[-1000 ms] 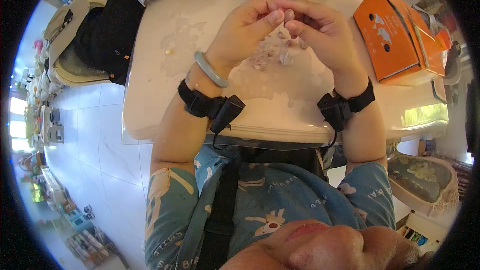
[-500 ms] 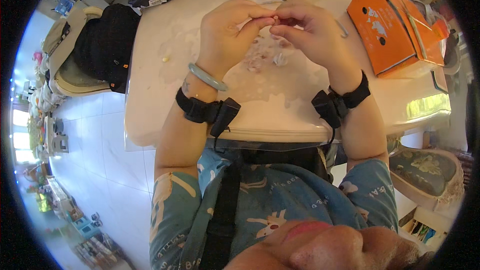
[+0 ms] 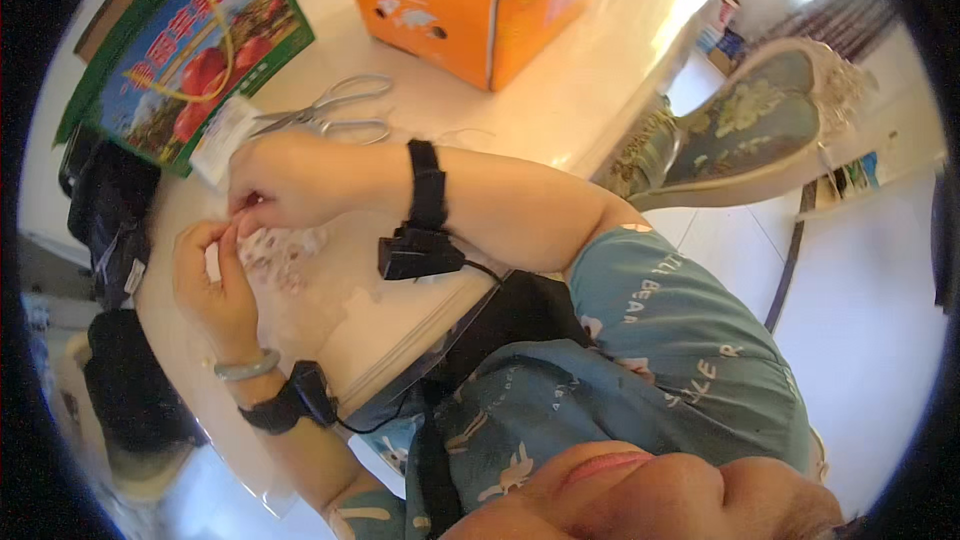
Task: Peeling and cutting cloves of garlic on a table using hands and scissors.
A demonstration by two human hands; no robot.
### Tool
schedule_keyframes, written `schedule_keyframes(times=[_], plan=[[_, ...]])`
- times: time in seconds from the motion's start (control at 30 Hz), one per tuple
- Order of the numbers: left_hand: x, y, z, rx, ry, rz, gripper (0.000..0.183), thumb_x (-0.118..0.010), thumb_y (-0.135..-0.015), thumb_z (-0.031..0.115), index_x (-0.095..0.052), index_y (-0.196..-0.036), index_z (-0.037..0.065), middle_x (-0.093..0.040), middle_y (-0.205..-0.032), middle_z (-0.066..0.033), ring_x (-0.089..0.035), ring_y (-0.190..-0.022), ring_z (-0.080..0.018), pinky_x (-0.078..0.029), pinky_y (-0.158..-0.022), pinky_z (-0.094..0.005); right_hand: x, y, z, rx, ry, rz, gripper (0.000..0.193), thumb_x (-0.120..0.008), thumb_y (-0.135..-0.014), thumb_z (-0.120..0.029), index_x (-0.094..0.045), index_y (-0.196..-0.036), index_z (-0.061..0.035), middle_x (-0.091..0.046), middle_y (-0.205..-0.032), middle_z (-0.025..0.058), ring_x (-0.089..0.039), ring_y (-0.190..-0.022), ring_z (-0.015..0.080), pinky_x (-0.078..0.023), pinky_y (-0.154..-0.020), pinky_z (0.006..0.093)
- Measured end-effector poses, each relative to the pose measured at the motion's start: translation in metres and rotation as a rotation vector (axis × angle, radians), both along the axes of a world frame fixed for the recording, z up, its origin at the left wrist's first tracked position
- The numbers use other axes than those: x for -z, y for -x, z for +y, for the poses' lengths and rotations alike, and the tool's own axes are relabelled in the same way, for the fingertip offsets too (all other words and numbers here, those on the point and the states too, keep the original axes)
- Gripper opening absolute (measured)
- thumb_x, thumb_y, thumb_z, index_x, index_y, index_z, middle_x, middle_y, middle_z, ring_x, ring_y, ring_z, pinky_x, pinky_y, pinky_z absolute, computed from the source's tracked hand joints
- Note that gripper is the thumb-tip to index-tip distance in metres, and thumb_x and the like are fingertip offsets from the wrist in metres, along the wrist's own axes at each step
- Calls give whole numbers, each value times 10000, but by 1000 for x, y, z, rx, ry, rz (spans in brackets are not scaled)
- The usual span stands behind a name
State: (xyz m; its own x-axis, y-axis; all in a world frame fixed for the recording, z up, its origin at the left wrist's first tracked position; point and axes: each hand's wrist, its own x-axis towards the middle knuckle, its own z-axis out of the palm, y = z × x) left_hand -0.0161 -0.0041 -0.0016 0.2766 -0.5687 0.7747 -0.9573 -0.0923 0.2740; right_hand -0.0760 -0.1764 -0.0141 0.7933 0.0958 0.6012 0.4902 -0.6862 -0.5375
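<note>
My left hand (image 3: 215, 285), with a pale green bangle (image 3: 248, 368) at its wrist, has thumb and forefinger pinched together. Their tips meet those of my right hand (image 3: 285, 180), whose fingers are curled closed. Whatever lies between the fingertips is too small and blurred to name. Just beside the hands, a loose pile of small pinkish-white bits (image 3: 285, 258) is spread on the pale tabletop (image 3: 370, 305). Beyond my right hand, grey-handled scissors (image 3: 340, 120) rest with their blades by a white packet (image 3: 222, 140).
An orange carton (image 3: 440, 30) stands at the far side of the table. At far left is a green box (image 3: 205, 60) with a fruit picture, near a black bag (image 3: 105, 220). Chairs flank the table: a carved one (image 3: 750, 130) right, another with black cloth (image 3: 135, 380) left.
The whole view has swung and tilted, so my hands and the pile now appear further left and the orange carton nearer the middle. My fingertips stay together; the scissors now show fully.
</note>
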Motion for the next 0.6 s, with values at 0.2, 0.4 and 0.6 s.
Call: schedule_keyframes(times=[0.2,0.4,0.6], plan=[[3,-9,0,29,-99,107,42,-543,-846,-8,-502,-854,-15,-508,-819,-114,-511,-746,-238,-436,-699,-309,-4,-2,0,-25,14,18,221,-717,-711,-270,-691,-803,-71,-615,-769,107,-592,-765,292,-455,-657,385],[4,-12,2,37,-169,87,88,-451,-930,74,-481,-917,-8,-462,-806,-92,-459,-749,-187,-400,-707,-277,-5,-1,0,-73,-11,34,204,-719,-715,-240,-692,-805,-60,-631,-759,116,-604,-723,287,-459,-632,379],[0,-7,5,53,-170,57,86,-431,-933,74,-468,-927,-3,-467,-842,-95,-462,-777,-208,-401,-744,-284,-2,-5,4,-101,-100,9,208,-725,-715,-224,-691,-809,-41,-643,-743,128,-613,-671,274,-465,-585,357]])
